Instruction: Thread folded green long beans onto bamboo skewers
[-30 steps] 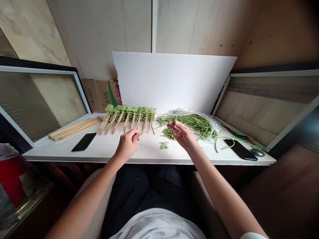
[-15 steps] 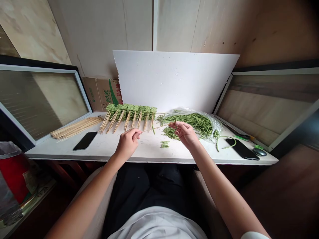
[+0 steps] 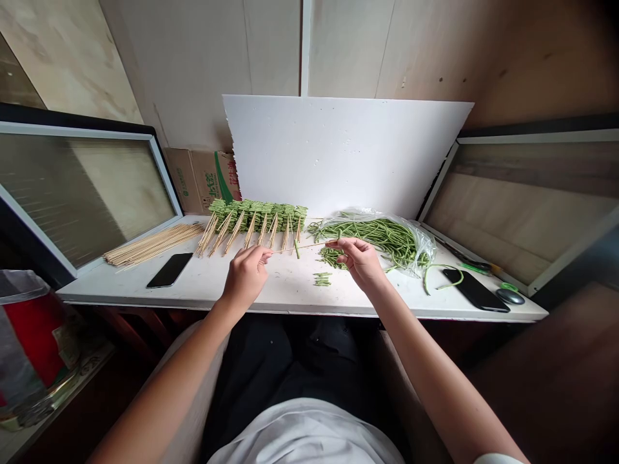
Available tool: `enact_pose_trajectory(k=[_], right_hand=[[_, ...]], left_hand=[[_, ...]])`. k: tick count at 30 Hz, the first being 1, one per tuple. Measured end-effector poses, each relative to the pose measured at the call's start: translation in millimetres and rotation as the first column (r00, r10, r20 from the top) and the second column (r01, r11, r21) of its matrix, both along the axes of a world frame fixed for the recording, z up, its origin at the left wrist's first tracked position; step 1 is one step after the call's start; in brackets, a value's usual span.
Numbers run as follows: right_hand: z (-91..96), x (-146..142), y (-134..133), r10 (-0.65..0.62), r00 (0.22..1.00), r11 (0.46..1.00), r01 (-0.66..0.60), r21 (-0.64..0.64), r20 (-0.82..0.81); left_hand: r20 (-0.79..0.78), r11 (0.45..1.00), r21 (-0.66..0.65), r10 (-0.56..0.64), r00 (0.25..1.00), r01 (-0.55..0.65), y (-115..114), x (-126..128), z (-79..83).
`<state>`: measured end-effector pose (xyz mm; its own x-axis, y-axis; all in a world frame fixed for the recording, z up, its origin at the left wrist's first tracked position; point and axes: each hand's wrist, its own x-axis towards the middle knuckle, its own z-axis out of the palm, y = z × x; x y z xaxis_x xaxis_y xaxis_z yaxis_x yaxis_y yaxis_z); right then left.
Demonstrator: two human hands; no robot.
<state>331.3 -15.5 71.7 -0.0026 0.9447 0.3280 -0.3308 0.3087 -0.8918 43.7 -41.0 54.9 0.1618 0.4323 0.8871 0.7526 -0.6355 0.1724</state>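
Observation:
My left hand (image 3: 246,276) pinches the near end of a thin bamboo skewer (image 3: 302,246) that carries one short green bean piece. The skewer's far tip meets my right hand (image 3: 358,259), whose fingers are pinched on another green bean piece (image 3: 340,237). Both hands hover above the white table (image 3: 271,290). A small heap of cut bean pieces (image 3: 331,256) lies just beyond my right hand, and a few more pieces (image 3: 322,279) lie between my hands.
A row of finished bean skewers (image 3: 256,222) lies at the back. Bare skewers (image 3: 152,245) are piled at the left beside a black phone (image 3: 169,270). A plastic bag of long beans (image 3: 387,238) sits right, with another phone (image 3: 475,290) and scissors (image 3: 471,264).
Both hands have risen slightly and drawn closer, and the skewer now lies almost level. The view has shifted a little to the right.

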Motion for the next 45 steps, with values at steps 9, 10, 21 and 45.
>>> enact_pose_trajectory(k=[9, 10, 21, 45], right_hand=[[-10.4, -8.3, 1.7, 0.010, 0.999, 0.999, -0.008, 0.042, -0.039], [-10.8, -8.6, 1.6, 0.008, 0.999, 0.999, -0.006, 0.044, -0.041], [-5.6, -12.5, -6.3, -0.104, 0.993, 0.984, 0.096, 0.151, 0.052], [-30.9, -53.7, -18.3, -0.078, 0.996, 0.995, 0.076, 0.057, 0.032]], left_hand=[[-0.007, 0.999, 0.043, 0.020, 1.000, -0.020, 0.3, -1.9, -0.6], [-0.005, 0.999, 0.042, 0.016, 1.000, -0.016, 0.8, -2.6, -0.5], [-0.059, 0.998, -0.031, -0.050, 0.997, 0.048, 5.0, -12.8, 1.0], [-0.060, 0.996, 0.089, -0.003, 0.998, 0.008, -5.9, 6.2, -2.2]])
